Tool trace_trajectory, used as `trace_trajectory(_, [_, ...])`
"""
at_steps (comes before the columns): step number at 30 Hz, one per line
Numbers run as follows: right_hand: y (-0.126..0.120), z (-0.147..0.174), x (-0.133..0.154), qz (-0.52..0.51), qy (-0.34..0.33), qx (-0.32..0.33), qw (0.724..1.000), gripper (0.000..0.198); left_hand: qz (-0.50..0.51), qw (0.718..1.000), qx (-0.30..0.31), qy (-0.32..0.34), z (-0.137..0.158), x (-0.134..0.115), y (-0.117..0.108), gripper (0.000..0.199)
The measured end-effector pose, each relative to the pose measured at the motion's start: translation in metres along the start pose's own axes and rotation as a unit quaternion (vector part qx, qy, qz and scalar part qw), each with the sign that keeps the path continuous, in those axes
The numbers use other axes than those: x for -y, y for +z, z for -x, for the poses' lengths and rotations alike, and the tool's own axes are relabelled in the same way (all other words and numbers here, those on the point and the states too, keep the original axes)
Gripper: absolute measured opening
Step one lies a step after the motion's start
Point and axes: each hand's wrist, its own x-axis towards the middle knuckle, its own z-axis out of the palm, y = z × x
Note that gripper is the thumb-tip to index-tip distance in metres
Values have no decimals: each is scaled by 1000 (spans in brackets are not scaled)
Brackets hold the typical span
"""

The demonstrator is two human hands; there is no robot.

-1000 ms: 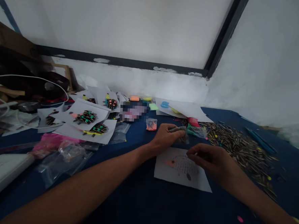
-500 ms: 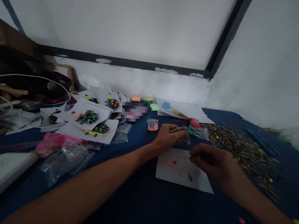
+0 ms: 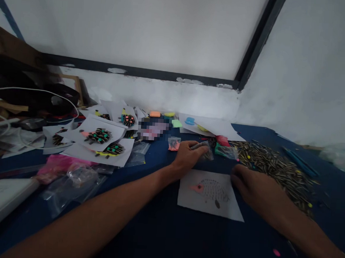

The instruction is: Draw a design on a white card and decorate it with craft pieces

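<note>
A white sheet (image 3: 197, 205) with a dotted hedgehog drawing lies on the blue tabletop; the hedgehog's face is pink, and a single sunflower seed (image 3: 217, 204) sits at its lower edge. Just beyond the sheet, my left hand (image 3: 187, 155) is closed on a small clear plastic bag (image 3: 207, 151) with greyish contents. My right hand (image 3: 249, 182) hovers at the sheet's right edge, fingers curled together; whatever they may hold is hidden. To the right spreads a heap of striped sunflower seeds (image 3: 278, 166).
Finished-looking hedgehog sheets (image 3: 99, 135) with seeds and green dots pile up at the left. Small bags of orange clay (image 3: 174, 144) and green clay (image 3: 224, 150) lie near my left hand. Clear plastic wrappers (image 3: 75, 185) and a white box (image 3: 7, 200) occupy the left side.
My right hand has moved from over the drawing to the sheet's right edge, uncovering the hedgehog's back. The left hand stays on the bag, and the view has shifted slightly.
</note>
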Motion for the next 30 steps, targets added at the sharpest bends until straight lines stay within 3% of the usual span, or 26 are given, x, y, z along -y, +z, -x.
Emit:
trace_trajectory(8, [-7,-5,9,-68,-30,37,997,18,-17,1000,5,16,1,1,0,21])
trace_trajectory(14, [-2,-25,1,-82,-64,-7,995,15,-21,1000,-4,21,2,-8,-1,19])
trace_trajectory(18, [-2,-36,-1,-85,-114,-86,986,18,-20,999,-2,30,1,-6,-1,19])
trace_trajectory(21, [-2,-31,4,-96,-123,-140,978,20,-23,999,12,21,0,1,-1,19])
trace_trajectory(26, [4,-7,16,-143,-141,-113,973,14,-34,999,16,38,-1,4,-1,22])
trace_trajectory(30, [11,5,25,-119,-164,-102,974,17,-34,998,22,41,-1,3,-1,23])
